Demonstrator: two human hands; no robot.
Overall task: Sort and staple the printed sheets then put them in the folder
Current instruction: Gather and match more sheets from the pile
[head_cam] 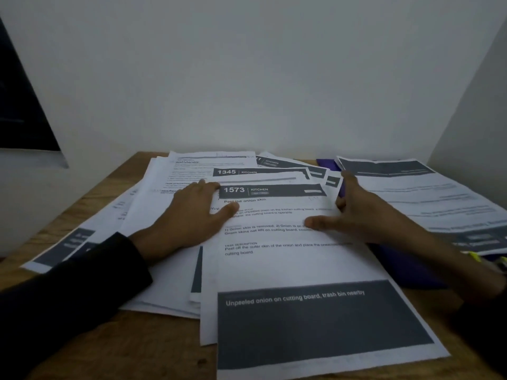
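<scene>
Several printed sheets lie fanned over the wooden table (142, 338). The top sheet (288, 267), headed "1573 KITCHEN", lies in the middle with a dark block at its near end. My left hand (189, 218) rests flat on its left edge, fingers straight. My right hand (354, 215) lies at its right edge with fingers spread, the thumb on the paper. A sheet headed "1345" (247, 171) shows behind it. A purple folder (406, 264) lies partly hidden under the sheets on the right. No stapler is clearly in view.
More sheets (428, 193) lie turned the other way at the right, against the side wall. Other sheets (90, 229) spread toward the table's left edge. Small yellow items (477, 256) sit at the far right edge. A white wall stands right behind the table.
</scene>
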